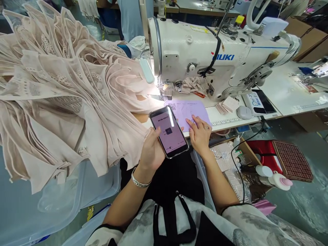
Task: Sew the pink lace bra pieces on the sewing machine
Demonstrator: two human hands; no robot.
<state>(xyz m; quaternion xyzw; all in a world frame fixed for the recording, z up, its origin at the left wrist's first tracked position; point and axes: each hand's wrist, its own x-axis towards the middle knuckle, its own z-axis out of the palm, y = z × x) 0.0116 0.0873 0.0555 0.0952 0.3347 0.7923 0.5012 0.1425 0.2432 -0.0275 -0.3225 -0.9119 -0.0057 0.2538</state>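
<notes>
A smartphone (pixel 171 135) with a lit pinkish screen rests in my left hand (pixel 152 147), fingers wrapped round its edges. Beneath and beyond it lies a purple sheet of paper (pixel 189 109) with a QR code and printed lines, on the sewing machine's table. My right hand (pixel 200 133) lies on the near part of that sheet, fingers spread and touching it; I see nothing held in it. A large pile of beige fabric pieces (pixel 77 89) spreads to the left, its edge close to my left wrist.
A white sewing machine (pixel 189 44) stands just behind the paper. Right of it sit small fabric swatches (pixel 227 105), a white case (pixel 244 112) and a control panel (pixel 255 102). Below right is an open drawer of supplies (pixel 225 155); a black cable (pixel 237 147) hangs over it. Plastic bins (pixel 61 205) stand lower left.
</notes>
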